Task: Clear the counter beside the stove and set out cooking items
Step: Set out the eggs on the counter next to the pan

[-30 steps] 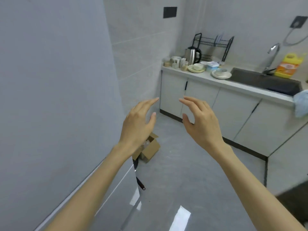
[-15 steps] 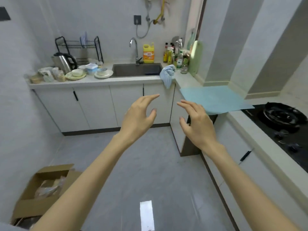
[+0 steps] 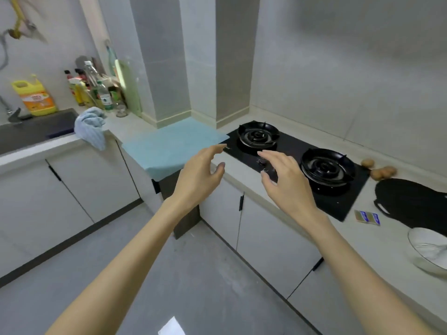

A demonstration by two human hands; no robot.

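Note:
A black two-burner stove (image 3: 290, 143) is set into the pale counter (image 3: 244, 176) on the right. Left of it lies a flat light-blue mat (image 3: 169, 146). To the stove's right are two or three potatoes (image 3: 382, 171), a black pan-shaped item (image 3: 411, 201), a small blue-and-tan packet (image 3: 367, 217) and a white bowl (image 3: 430, 250) at the frame edge. My left hand (image 3: 198, 175) and my right hand (image 3: 285, 180) are raised in front of the stove, fingers spread and relaxed, holding nothing and touching nothing.
A dark sink (image 3: 36, 131) sits at the left with a yellow detergent jug (image 3: 33, 97) behind it. A blue cloth (image 3: 90, 126) hangs over the counter corner. Several bottles (image 3: 94, 90) and a green board (image 3: 128, 90) stand against the wall. White cabinets line the grey floor.
The view has swung right, from the wall and the sink counter to the stove. Both hands keep the same raised, empty pose.

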